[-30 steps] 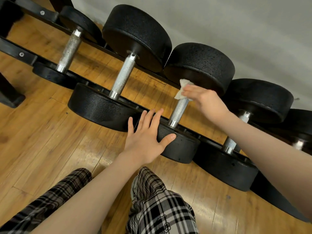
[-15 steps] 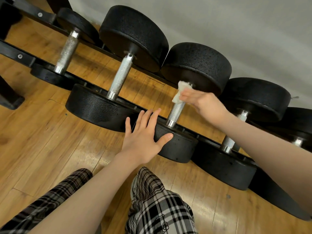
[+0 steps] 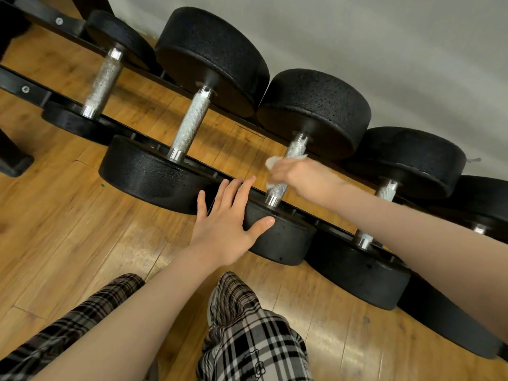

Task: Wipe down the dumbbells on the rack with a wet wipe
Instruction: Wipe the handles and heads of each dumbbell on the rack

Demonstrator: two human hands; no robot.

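Dumbbell [image 3: 291, 188] handle: blurred right hand [image 3: 298, 176] seemingly grips wet wipe [image 3: 272, 162]; left hand [image 3: 228, 224] rests flat.

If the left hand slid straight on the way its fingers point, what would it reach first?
Probably the black front rail of the rack. The left hand lies flat on the near head of the dumbbell being wiped, fingers pointing up and away. Depth is unclear.

Wooden floor [image 3: 68, 229], grey wall [image 3: 384, 37], plaid trousers [image 3: 253, 339].
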